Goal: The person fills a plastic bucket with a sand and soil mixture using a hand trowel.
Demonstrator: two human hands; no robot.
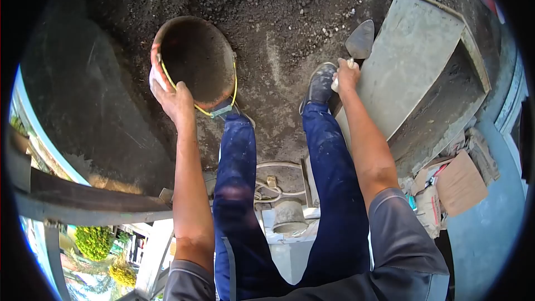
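An orange-brown bucket (pixel 220 90) with a dirty, dark inside and a yellow wire handle tilts at the upper left of the view. My left hand (pixel 171 96) grips its near left rim, fingers on the outside and thumb at the edge. On the other side, my right hand (pixel 346 76) is closed around the handle of a trowel (pixel 361 40). The trowel's grey blade points away from me, beside the left edge of a grey box-like trough (pixel 409 50). Both of my feet stand on the dirt between bucket and trough.
Loose gravel and soil (pixel 267 0) cover the ground ahead. Behind my legs are a small bucket (pixel 289 216) and a coiled hose or cord (pixel 267 192). Cardboard (pixel 461 184) and crumpled bags lie at the lower right. A beam (pixel 95 195) crosses the lower left.
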